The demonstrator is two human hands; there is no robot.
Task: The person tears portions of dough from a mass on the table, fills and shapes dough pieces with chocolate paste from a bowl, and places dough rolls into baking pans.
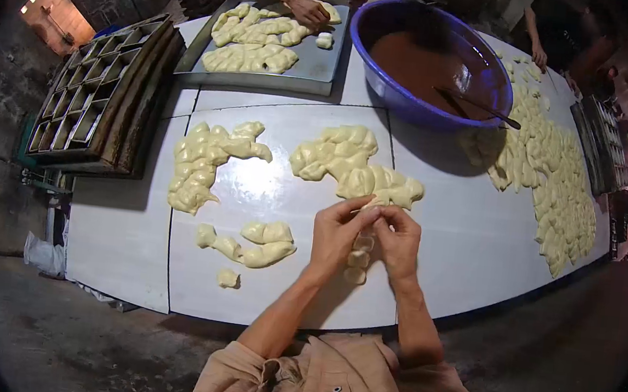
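Note:
Both of my hands meet at the near edge of a pale dough pile on the white table. My left hand and my right hand are closed, thumbs and fingertips pinched together on a bit of dough between them. Below the fingertips, a short row of small flattened dough pieces runs toward me between my wrists. Another dough pile adjoins at the upper left. Farther left lie a larger dough mass, some loose dough lumps and one small piece.
A blue basin of brown liquid holds a utensil. Behind, a co-worker's hand touches dough in a metal tray. Stacked baking molds stand left; many dough pieces cover the right side. Another person's hand is at the back right.

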